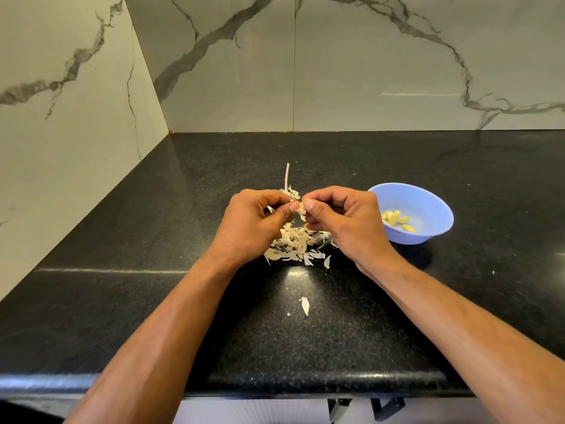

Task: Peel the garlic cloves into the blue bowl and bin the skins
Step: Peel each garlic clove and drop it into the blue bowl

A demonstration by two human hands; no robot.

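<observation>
While papery skins (292,244) litter speckled stone, both hands' (249,223) (347,223) grip pinches one garlic clove (301,208).

Even bright light, sharp focus, glare streaks on counter (122,270), wide-angle edge bending

One head-worn wide-angle view looks forward and down, close over the counter (122,228). Wall (367,56) fills the top of the frame; counter edge (275,384) runs along the bottom.
</observation>
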